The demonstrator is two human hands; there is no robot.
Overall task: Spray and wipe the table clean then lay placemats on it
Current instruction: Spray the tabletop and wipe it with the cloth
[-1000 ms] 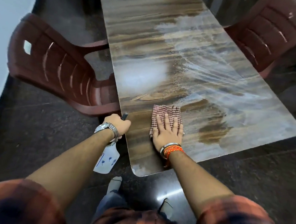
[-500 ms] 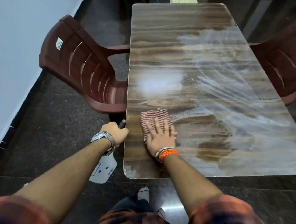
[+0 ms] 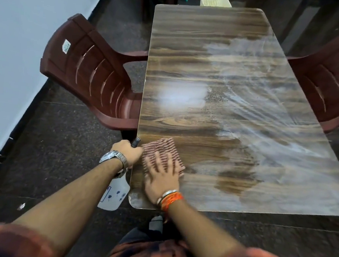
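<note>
While the streaky worktop point(image 3: 242, 83) fills our view, a chair point(image 3: 90, 78) sits at its left edge; our left grip point(image 3: 128, 152) curls round the bottle point(image 3: 115, 194) beside the near corner, and our right grip point(image 3: 162, 179), fingers spread, presses the cloth point(image 3: 160, 148) flat there.

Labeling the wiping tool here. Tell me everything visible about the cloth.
The cloth is a red-and-white checked fabric, looks woven, laid as a rough flat rectangle. It lies on the table by its near-left corner. The right hand presses flat on it, fingers spread, covering its near part. Motion blur hides finer detail. The left hand, gripping the spray bottle, is beside it; contact unclear.
</note>
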